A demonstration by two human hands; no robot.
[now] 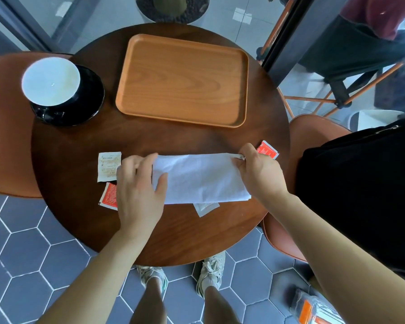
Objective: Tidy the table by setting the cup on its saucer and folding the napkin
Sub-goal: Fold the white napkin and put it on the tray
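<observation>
The right hand (260, 171) pinches the far right corner of the napkin (201, 178) between thumb and curled fingers. The left hand (138, 190) lies over the napkin's left end with fingers spread and the thumb on top of the cloth. This hand is blurred, so it cannot be told whether it grips the cloth or only presses it. The napkin lies as a long white band close to the near edge of the table (150, 141), and the layers at its near right corner suggest at least one fold is made. Risk 1: a white packet (205, 208) pokes out from under the napkin's near edge, and a further fold would probably trap it or leave a lump. Risk 2: a red packet (109, 194) lies just beside the left hand, a second white packet (109, 166) lies just beyond it, and a second red packet (268, 149) sits just behind the right hand. A sweep of either hand could push these toward the table edge. Risk 3: if the left end is not held firmly, a pull from the right hand would likely skew the layers. The cup (52, 83) stands on the saucer (96, 94) right at the far left edge of the table, and whether the saucer overhangs cannot be told. A knock to the table could unseat it. The tray (182, 80) lies at the far edge, well apart from both hands.
</observation>
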